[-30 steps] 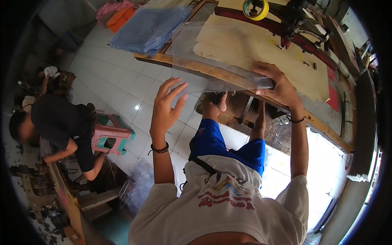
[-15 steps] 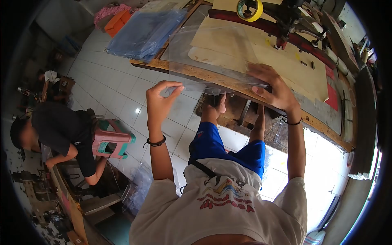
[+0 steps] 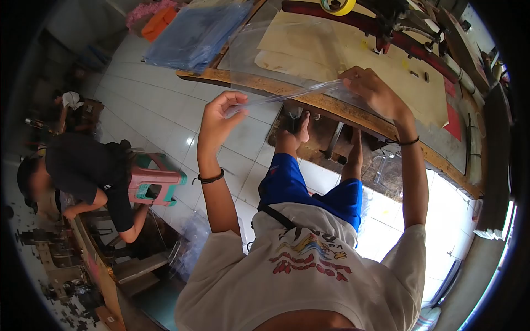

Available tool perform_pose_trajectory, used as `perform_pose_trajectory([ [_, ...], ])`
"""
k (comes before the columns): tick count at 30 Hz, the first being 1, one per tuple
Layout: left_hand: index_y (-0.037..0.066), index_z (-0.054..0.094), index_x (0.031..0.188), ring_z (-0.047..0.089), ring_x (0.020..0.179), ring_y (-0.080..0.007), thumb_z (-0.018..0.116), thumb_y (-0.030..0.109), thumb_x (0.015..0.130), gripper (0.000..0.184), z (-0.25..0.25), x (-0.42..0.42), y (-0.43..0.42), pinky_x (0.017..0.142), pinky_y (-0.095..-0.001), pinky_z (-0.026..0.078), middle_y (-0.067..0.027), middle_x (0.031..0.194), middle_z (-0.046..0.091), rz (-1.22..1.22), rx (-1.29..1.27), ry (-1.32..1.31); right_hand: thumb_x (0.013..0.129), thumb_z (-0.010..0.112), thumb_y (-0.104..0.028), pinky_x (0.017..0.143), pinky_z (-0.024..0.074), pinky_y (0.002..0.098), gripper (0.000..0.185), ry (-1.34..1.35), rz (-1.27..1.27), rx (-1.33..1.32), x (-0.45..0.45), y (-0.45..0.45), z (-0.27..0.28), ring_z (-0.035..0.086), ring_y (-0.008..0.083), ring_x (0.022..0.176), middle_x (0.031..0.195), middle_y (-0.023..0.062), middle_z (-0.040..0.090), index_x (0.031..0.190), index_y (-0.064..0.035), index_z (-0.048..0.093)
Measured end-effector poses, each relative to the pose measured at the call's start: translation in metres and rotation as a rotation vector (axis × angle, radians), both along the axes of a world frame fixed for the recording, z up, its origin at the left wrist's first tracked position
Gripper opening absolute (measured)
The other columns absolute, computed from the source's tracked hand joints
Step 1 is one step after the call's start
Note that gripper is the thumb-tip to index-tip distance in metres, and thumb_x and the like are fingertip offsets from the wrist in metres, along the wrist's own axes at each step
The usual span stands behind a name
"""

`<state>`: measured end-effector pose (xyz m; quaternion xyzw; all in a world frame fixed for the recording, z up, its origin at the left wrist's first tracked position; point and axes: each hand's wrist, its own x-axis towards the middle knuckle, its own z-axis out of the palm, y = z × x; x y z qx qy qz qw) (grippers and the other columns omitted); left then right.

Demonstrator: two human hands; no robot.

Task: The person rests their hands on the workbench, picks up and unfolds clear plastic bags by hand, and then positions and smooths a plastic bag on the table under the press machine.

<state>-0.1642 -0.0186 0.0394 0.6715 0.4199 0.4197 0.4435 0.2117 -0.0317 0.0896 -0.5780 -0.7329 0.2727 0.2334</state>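
Observation:
A clear plastic sheet (image 3: pixel 292 95) is stretched between my two hands, over the front edge of the worktable (image 3: pixel 268 84). My left hand (image 3: pixel 221 118) pinches its left end between thumb and fingers. At the other end, my right hand (image 3: pixel 372 91) has its fingers curled on the sheet's edge. Part of the transparent film lies over the tan board (image 3: pixel 303 44) on the table. A stack of bluish plastic sheets (image 3: pixel 190 36) rests at the table's left end.
A red-and-black metal machine (image 3: pixel 381 36) and a yellow tape roll (image 3: pixel 339 6) are at the table's back. On the left, a co-worker (image 3: pixel 83 165) bends beside a pink and green stool (image 3: pixel 154 179). Crumpled clear plastic (image 3: pixel 190 243) lies on the floor.
My right hand has risen and closed on the sheet's edge, after being spread open. My left hand has gone from spread fingers to a pinch. The sheet's near edge now slants upward to the right.

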Motion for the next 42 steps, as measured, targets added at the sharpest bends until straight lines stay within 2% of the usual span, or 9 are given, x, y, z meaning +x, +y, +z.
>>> perform_pose_trajectory([
  [3,-0.001,0.065,0.116,0.061,0.114,-0.0188,0.07,-0.003,0.088,0.028,0.009,0.005,-0.006,0.101,-0.0329,0.048,-0.008,0.114,0.066,0.026,-0.07,-0.071,0.098,0.051,-0.032,0.107,0.0378,0.0393,0.039,0.031,0.09,-0.135,0.005,0.008,0.01,0.051,0.0303,0.12,0.137,0.0095,0.059,0.116,-0.0043,0.071],
  [7,-0.001,0.064,0.117,0.06,0.116,-0.0196,0.073,-0.004,0.086,0.033,-0.004,0.002,-0.003,0.103,-0.0344,0.047,-0.008,0.117,0.065,0.016,-0.103,-0.154,0.099,0.05,-0.033,0.109,0.0355,0.0386,0.041,0.077,0.184,0.011,0.019,0.009,-0.015,0.049,0.0292,0.124,0.138,0.0083,0.057,0.121,-0.0033,0.069],
  [12,0.0,0.063,0.12,0.056,0.124,-0.0227,0.076,-0.008,0.079,0.044,-0.018,-0.003,-0.004,0.107,-0.0366,0.045,-0.0113,0.133,0.058,-0.058,0.087,-0.063,0.102,0.052,-0.038,0.107,0.0364,0.0341,0.045,0.084,0.159,0.054,0.019,0.004,-0.021,0.049,0.0235,0.127,0.133,0.0093,0.059,0.128,-0.0027,0.062],
  [16,0.002,0.058,0.13,0.046,0.136,-0.0257,0.078,-0.009,0.074,0.061,-0.021,0.008,-0.005,0.109,-0.0389,0.044,-0.0142,0.15,0.045,0.02,0.239,-0.005,0.102,0.051,-0.039,0.1,0.0422,0.0347,0.046,0.079,0.035,0.073,0.008,0.002,-0.018,0.058,0.0273,0.115,0.125,0.0127,0.064,0.122,-0.0009,0.065],
  [22,0.005,0.043,0.146,0.036,0.145,-0.028,0.07,-0.011,0.078,0.074,-0.033,0.015,-0.004,0.11,-0.0422,0.042,-0.0141,0.157,0.036,0.106,0.179,-0.138,0.101,0.051,-0.044,0.088,0.0498,0.0383,0.051,0.163,-0.035,0.089,0.004,0.005,-0.024,0.067,0.0346,0.098,0.109,0.0185,0.07,0.119,0.0008,0.066],
  [31,0.004,0.04,0.147,0.038,0.145,-0.027,0.058,0.006,0.097,0.053,-0.022,0.026,-0.007,0.106,-0.0401,0.046,-0.0166,0.153,0.043,0.231,0.075,-0.176,0.102,0.05,-0.045,0.099,0.0471,0.0368,0.052,0.188,-0.007,0.071,0.008,0.006,-0.029,0.064,0.0326,0.111,0.12,0.0176,0.067,0.122,0.0006,0.065],
  [33,0.005,0.04,0.147,0.043,0.142,-0.0272,0.057,0.011,0.101,0.05,-0.025,0.025,-0.003,0.103,-0.0383,0.048,-0.017,0.15,0.047,0.262,0.097,-0.131,0.103,0.05,-0.044,0.098,0.0457,0.0336,0.052,0.194,-0.004,0.074,0.008,0.006,-0.032,0.064,0.0269,0.109,0.117,0.0158,0.068,0.123,0.0018,0.063],
  [37,0.004,0.042,0.146,0.052,0.134,-0.0268,0.054,0.017,0.104,0.046,-0.025,0.03,0.0,0.096,-0.0342,0.051,-0.0181,0.143,0.055,0.34,0.126,-0.035,0.103,0.051,-0.045,0.1,0.0454,0.0354,0.052,0.172,0.029,0.133,0.009,0.005,-0.033,0.063,0.0287,0.112,0.119,0.0166,0.067,0.123,0.0023,0.064],
  [42,0.004,0.057,0.133,0.059,0.124,-0.0254,0.054,0.018,0.104,0.032,-0.022,0.034,0.004,0.09,-0.0326,0.053,-0.0148,0.133,0.064,0.401,0.209,0.092,0.104,0.05,-0.043,0.102,0.0456,0.0371,0.051,0.174,0.037,0.174,0.007,0.004,-0.032,0.062,0.0303,0.115,0.123,0.017,0.066,0.122,0.0014,0.065],
])
